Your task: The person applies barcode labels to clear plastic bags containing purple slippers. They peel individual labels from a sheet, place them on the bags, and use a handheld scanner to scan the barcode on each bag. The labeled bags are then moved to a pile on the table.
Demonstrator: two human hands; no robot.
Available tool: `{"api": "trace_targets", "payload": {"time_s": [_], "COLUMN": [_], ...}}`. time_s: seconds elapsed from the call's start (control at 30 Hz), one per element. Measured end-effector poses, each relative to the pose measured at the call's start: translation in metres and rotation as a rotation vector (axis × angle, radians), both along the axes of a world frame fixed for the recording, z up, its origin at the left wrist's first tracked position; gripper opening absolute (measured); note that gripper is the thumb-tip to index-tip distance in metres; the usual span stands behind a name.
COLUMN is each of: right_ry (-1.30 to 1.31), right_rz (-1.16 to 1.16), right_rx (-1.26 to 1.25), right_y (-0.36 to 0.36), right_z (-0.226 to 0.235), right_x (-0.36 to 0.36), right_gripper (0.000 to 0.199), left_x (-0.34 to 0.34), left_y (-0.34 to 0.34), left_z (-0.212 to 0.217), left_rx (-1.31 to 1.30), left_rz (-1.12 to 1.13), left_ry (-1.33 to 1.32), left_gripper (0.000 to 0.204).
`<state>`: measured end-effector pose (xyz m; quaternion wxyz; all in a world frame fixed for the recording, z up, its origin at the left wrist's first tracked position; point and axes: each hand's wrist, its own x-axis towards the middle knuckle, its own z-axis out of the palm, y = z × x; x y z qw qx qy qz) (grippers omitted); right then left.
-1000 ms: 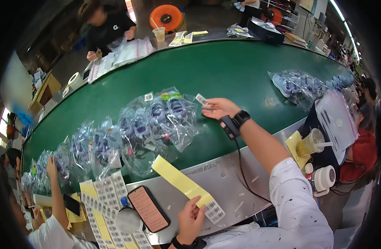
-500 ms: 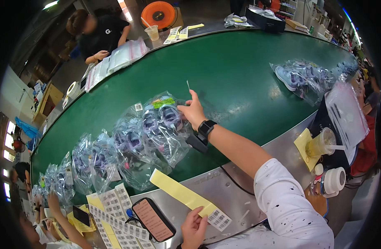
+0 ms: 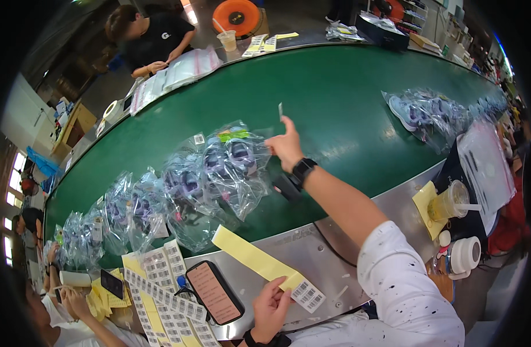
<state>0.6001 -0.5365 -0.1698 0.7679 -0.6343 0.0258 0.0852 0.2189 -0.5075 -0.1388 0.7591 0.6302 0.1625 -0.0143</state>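
My right hand (image 3: pixel 286 147), with a black watch at the wrist, reaches over the green belt. Its fingertips pinch the edge of a clear plastic bag of light-blue and purple shoes (image 3: pixel 240 151) that has a green tag. A small white label (image 3: pixel 280 110) sticks up from the tip of its raised digit. Close to me, my left hand (image 3: pixel 271 309) is closed on a yellow strip of barcode labels (image 3: pixel 251 260), its printed end hanging past the fingers. More bagged shoes (image 3: pixel 184 182) lie to the left, one bag bearing a white barcode label (image 3: pixel 199 139).
A phone (image 3: pixel 214 292) and sheets of barcode labels (image 3: pixel 161 289) lie on the metal edge. Right of me are a drink cup (image 3: pixel 447 203), a white jar (image 3: pixel 465 254) and bagged shoes (image 3: pixel 416 110). A person (image 3: pixel 156 46) works across the belt beside flat plastic bags (image 3: pixel 176 78).
My right hand has moved slightly right relative to the shoes, drawing at the bag's edge, the label still on its tip. My left hand keeps the strip in nearly the same place.
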Motion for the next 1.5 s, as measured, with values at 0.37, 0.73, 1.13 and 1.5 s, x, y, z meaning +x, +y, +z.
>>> {"api": "trace_targets", "payload": {"time_s": [0.37,0.73,1.13,1.5], "right_ry": [0.098,0.232,-0.335,0.371], "right_rz": [0.004,0.16,-0.044,0.088], "right_rx": [-0.144,-0.151,-0.431,0.021], "right_y": [-0.1,-0.029,-0.047,-0.031], "right_z": [0.011,0.018,-0.01,0.011], "right_x": [0.029,0.008,0.009,0.018], "right_gripper": [0.03,0.087,0.042,0.023], "left_x": [0.001,-0.005,0.001,0.001], "left_y": [-0.004,-0.003,-0.003,-0.002], "left_z": [-0.004,-0.012,-0.005,-0.005], "left_rx": [0.035,0.091,0.05,0.035], "left_rz": [-0.009,0.017,-0.043,-0.037], "left_ry": [-0.03,0.056,-0.004,-0.009], "left_gripper": [0.03,0.029,0.029,0.03]}}
